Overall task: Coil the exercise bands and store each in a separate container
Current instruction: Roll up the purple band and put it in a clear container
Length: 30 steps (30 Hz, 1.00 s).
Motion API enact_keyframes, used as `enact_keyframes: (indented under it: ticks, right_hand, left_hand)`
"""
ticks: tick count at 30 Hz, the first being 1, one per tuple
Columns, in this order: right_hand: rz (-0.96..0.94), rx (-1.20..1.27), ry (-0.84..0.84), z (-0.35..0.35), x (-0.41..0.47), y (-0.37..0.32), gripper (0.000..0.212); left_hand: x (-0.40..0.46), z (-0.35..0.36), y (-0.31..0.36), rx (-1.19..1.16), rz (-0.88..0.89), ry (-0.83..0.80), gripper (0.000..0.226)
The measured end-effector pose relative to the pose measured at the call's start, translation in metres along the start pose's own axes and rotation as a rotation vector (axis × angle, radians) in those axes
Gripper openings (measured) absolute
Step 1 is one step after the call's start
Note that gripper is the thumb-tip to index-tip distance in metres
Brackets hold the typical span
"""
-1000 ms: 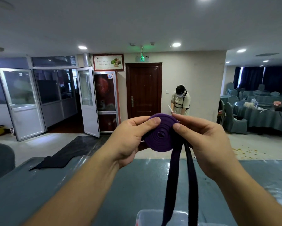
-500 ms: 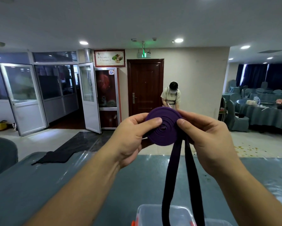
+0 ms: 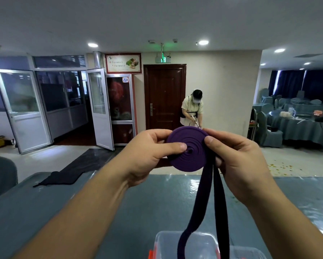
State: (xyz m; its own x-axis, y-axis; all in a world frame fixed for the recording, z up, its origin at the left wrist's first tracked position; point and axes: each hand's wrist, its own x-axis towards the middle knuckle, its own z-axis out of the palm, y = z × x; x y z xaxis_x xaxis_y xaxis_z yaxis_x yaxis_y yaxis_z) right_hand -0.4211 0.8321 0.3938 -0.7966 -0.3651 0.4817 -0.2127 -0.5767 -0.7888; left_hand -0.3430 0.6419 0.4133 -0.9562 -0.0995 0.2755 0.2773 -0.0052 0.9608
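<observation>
A: Head view: what's changed in the last second?

B: The purple band (image 3: 187, 149) is wound further; its coil is wider than a second ago, and a clear container (image 3: 187, 245) has come into view at six o'clock. I judge the coiling well along, storing not yet begun.

A: The hands?

B: Left hand (image 3: 147, 154), at nine o'clock of the coil, pinches it, thumb on the face. Right hand (image 3: 237, 159), at three o'clock, curls round the rim and the tail.

A: Counts?

B: One band, two loose strands hanging toward the container, over the blue-grey table (image 3: 82, 212). A second container may sit beside it; I can't tell.
</observation>
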Motion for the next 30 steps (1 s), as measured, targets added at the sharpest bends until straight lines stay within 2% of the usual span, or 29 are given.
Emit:
enact_keyframes:
  ticks: [6,11,16,18,21,23,27,30]
  right_hand:
    - [-0.04,0.07,0.047,0.003,0.004,0.005,0.033]
    - [-0.038,0.018,0.051,-0.001,0.009,0.007,0.031]
    - [-0.081,0.056,0.031,0.002,0.01,0.011,0.032]
    - [-0.079,0.023,0.039,0.0,0.01,0.012,0.033]
    - [-0.054,-0.037,0.022,-0.003,0.01,0.011,0.036]
    - [-0.046,-0.006,0.005,-0.003,0.01,0.01,0.035]
    - [-0.099,-0.02,0.014,0.0,0.011,0.011,0.032]
    - [-0.107,-0.082,0.022,-0.001,0.011,0.012,0.028]
  left_hand:
    - [0.008,0.009,-0.01,-0.18,0.049,0.091,0.034]
    - [0.011,0.002,-0.007,0.036,0.08,0.087,0.034]
    - [0.015,0.008,-0.016,-0.132,0.125,0.143,0.044]
    - [0.016,0.006,-0.021,-0.079,0.138,0.129,0.042]
    - [0.016,-0.002,-0.017,0.06,0.169,0.028,0.059]
    - [0.016,-0.004,-0.015,0.072,0.225,0.0,0.064]
    - [0.018,0.001,-0.02,0.003,0.296,0.081,0.06]
    - [0.016,0.0,-0.022,0.079,0.277,0.067,0.062]
